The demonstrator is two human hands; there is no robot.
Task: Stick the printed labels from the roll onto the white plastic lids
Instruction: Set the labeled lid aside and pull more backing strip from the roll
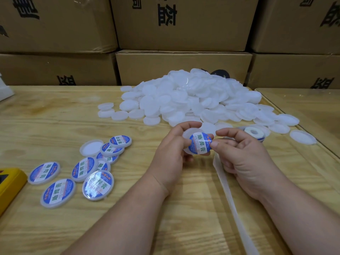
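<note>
My left hand (172, 153) grips a white plastic lid (189, 134) above the table's middle. A round blue and white printed label (200, 144) lies over the lid's face, and my right hand (239, 155) pinches its right edge between thumb and forefinger. The label roll (254, 133) lies flat just behind my right hand, partly hidden by it. An empty strip of backing paper (228, 192) trails from under my right hand toward the table's near edge. A big heap of bare white lids (193, 100) fills the back middle. Several labelled lids (88, 172) lie at the left.
Stacked cardboard boxes (182, 30) wall off the back of the wooden table (55, 116). A yellow object (9, 184) sits at the left edge. One unlabelled lid (91, 148) lies upside down among the labelled ones. A second table (303, 107) adjoins on the right.
</note>
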